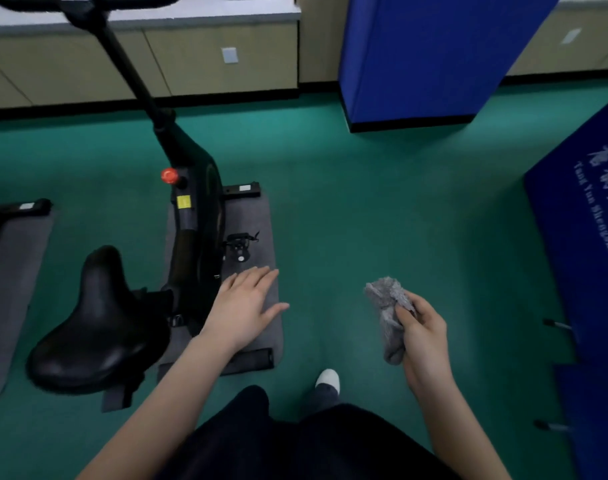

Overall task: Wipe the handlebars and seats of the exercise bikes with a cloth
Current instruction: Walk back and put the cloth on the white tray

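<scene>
A black exercise bike [195, 216] stands on a grey mat [257, 237] at the left. Its wide black seat [94, 327] is at the lower left. The handlebars [88, 1] show only partly at the top left edge. My left hand [247, 306] hovers with straight fingers just right of the bike frame, over the mat, holding nothing. My right hand [424, 334] grips a crumpled grey cloth [387, 313] above the green floor, well to the right of the bike.
A second bike's foot [22, 207] and its mat [8, 271] lie at the far left. Beige cabinets [226, 60] line the back wall. A blue padded block [430, 53] stands behind, and a blue lettered mat [586, 237] fills the right side. My white shoe [328, 379] is on the green floor.
</scene>
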`<state>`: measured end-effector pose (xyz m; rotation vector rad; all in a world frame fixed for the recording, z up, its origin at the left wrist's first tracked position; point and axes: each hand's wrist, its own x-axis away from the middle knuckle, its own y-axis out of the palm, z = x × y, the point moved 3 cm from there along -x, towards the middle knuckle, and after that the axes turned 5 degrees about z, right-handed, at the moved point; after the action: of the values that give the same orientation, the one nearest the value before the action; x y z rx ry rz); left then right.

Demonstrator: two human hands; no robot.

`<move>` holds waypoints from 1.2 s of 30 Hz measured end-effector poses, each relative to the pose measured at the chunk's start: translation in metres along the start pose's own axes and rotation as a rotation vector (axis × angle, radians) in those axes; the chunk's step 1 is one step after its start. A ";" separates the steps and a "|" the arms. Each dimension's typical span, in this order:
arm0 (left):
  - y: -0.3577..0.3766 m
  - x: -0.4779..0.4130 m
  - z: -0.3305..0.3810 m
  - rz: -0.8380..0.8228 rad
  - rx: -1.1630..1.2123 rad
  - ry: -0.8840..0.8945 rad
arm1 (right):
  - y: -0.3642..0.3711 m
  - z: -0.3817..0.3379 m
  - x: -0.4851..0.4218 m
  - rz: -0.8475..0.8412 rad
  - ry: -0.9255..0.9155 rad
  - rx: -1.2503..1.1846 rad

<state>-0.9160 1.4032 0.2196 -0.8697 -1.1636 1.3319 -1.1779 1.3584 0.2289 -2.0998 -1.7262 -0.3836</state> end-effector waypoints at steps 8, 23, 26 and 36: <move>0.009 -0.062 0.054 -0.071 0.001 0.007 | -0.050 -0.024 -0.069 0.057 0.071 -0.034; -0.002 -0.240 -0.050 -0.066 0.051 -0.376 | 0.114 -0.145 -0.246 -0.178 0.029 0.003; -0.016 -0.297 -0.064 -0.058 0.092 -0.399 | 0.162 -0.189 -0.286 -0.221 -0.012 0.020; -0.063 -0.497 -0.055 -0.004 0.056 -0.266 | 0.232 -0.275 -0.434 -0.191 -0.028 0.003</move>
<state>-0.7874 0.9158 0.2019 -0.6632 -1.3237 1.5026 -1.0286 0.8154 0.2488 -1.9530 -1.9487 -0.4075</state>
